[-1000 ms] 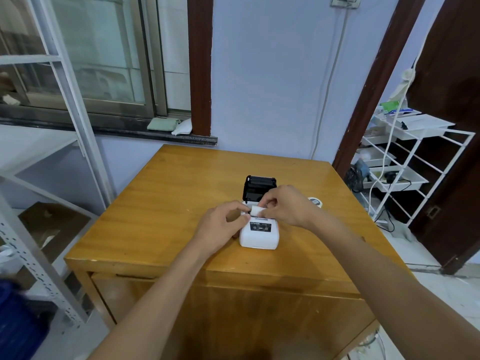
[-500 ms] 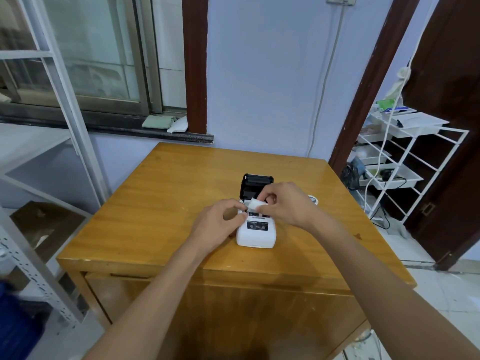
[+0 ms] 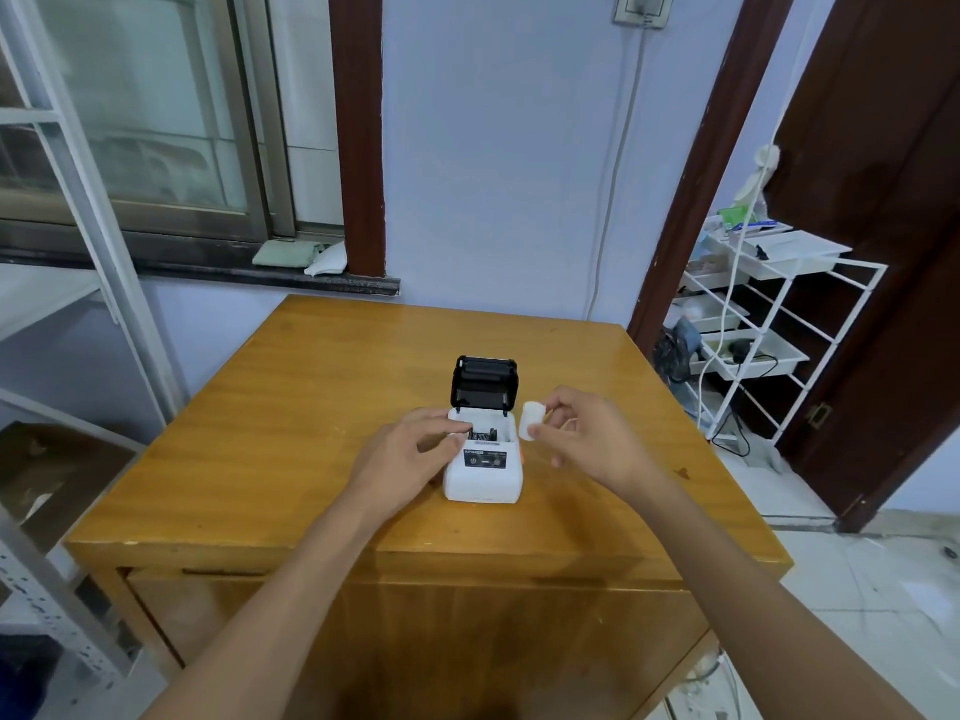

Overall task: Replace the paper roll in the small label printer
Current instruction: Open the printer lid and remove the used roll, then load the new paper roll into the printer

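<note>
While the roll (image 3: 531,421) sits pinched between the thumb and fingertips of the right hand (image 3: 582,439), it hangs just beside the printer (image 3: 483,470), off its right edge and clear of the bay. Whether this is the spent roll or the fresh one I cannot tell. That hand is closed lightly around the roll's ends, a grip that leaves the paper free to turn and keeps it from unwinding. To the left of the roll, the printer stands with its black lid (image 3: 484,383) tipped up and back, so the paper bay lies exposed and looks empty of paper. Resting on the printer's left top corner, the left hand (image 3: 410,454) is loosely curled with fingers against the casing and holds nothing else; it seems placed there to steady the light body. Under both hands lies the wooden counter (image 3: 311,433), bare around the printer, which gives room to work.
</note>
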A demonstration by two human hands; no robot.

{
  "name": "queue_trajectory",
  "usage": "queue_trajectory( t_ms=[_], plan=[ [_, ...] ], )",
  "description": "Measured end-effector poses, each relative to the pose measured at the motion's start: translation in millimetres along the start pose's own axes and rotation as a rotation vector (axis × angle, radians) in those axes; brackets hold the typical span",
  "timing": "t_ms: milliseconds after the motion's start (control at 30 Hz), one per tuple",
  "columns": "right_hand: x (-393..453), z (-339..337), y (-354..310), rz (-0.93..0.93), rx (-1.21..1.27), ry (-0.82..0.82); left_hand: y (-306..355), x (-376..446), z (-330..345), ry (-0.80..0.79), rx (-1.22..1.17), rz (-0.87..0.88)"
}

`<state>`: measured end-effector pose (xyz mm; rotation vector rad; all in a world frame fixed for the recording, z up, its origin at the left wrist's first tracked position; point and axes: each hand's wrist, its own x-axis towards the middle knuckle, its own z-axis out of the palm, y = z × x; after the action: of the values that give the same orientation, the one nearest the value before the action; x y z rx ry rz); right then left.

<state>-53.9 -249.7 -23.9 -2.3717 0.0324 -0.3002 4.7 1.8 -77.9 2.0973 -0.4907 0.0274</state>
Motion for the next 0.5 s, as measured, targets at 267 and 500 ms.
queue_trajectory(
  t_ms=[267, 500],
  plan=[
    [-2.8, 6.6, 30.4, 0.117, -0.091, 0.089, 3.1, -2.1, -0.8, -0.002, 0.008, -0.011],
    [-4.5, 12.8, 39.5, 0.189, -0.126, 0.107, 6.6, -3.5, -0.8, -0.007, 0.008, -0.006]
  ],
)
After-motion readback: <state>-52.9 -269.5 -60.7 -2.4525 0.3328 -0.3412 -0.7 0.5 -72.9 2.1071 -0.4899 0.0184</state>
